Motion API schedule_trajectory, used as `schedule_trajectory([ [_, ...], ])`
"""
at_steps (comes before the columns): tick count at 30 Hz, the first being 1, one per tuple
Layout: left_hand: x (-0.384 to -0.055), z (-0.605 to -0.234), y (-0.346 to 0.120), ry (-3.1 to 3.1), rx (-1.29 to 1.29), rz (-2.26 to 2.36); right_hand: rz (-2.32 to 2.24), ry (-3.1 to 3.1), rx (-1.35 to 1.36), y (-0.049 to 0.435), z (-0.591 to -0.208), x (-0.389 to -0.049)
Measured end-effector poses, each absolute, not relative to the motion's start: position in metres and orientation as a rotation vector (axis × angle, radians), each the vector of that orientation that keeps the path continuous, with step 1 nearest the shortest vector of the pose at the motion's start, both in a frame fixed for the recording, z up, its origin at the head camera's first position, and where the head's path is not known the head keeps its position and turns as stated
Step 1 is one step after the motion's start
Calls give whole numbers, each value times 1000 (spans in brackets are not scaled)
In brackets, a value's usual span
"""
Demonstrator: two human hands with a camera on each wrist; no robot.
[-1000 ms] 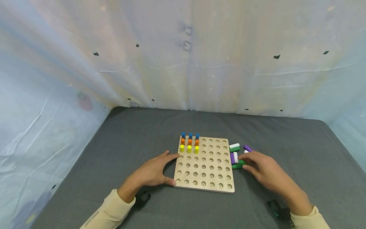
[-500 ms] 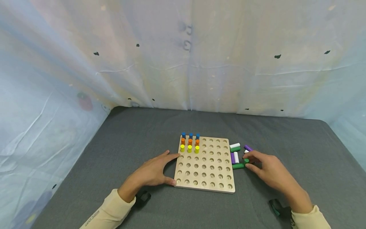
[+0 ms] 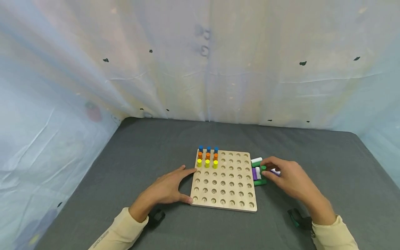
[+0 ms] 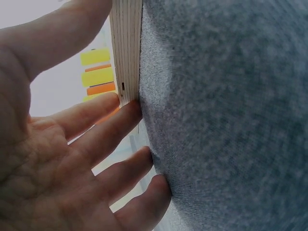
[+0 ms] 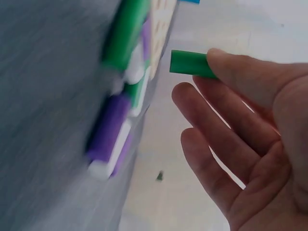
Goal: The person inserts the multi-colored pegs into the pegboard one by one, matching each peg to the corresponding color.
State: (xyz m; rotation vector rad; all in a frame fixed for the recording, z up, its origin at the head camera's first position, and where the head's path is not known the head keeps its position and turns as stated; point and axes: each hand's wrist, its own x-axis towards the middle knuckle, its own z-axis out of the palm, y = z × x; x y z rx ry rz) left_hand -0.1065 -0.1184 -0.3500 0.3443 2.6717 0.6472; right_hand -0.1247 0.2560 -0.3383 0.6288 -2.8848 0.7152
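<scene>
Currently, right hand (image 3: 290, 177): thumb and index finger pinch a green peg (image 5: 190, 63), the other fingers reaching out loosely.
Held peg: roughly upright, above the tabletop, just off the pegboard's right edge, between 2 and 3 o'clock from its centre.
Loose pegs: lying along that edge, a white peg (image 3: 256, 159) at 2 o'clock, a purple peg (image 3: 254, 174) near 3, another green one (image 3: 260, 182) at 3; more purple and white lie partly behind the right hand.
Wooden pegboard (image 3: 227, 185): flat, seven rows of seven holes.
Left hand (image 3: 165, 186): fingers spread, thumb touching the board at 8 o'clock, index fingertip near 9.
Standing pegs: toward 11 o'clock, three blue pegs (image 3: 208, 149) farthest, then three orange pegs (image 3: 207, 156), then three yellow pegs (image 3: 207, 164).
Grey-covered table (image 3: 156, 139): beneath everything.
Pale curtain (image 3: 234, 80): beyond, at 12.
</scene>
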Motion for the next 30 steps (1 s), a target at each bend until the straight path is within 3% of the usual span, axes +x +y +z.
schedule_trajectory([
  [21, -107, -348, -117, 2699, 325, 636, 969, -2837, 843, 151, -320, -134],
  [30, -107, -348, -122, 2706, 327, 626, 1023, -2894, 782, 113, -323, -129],
])
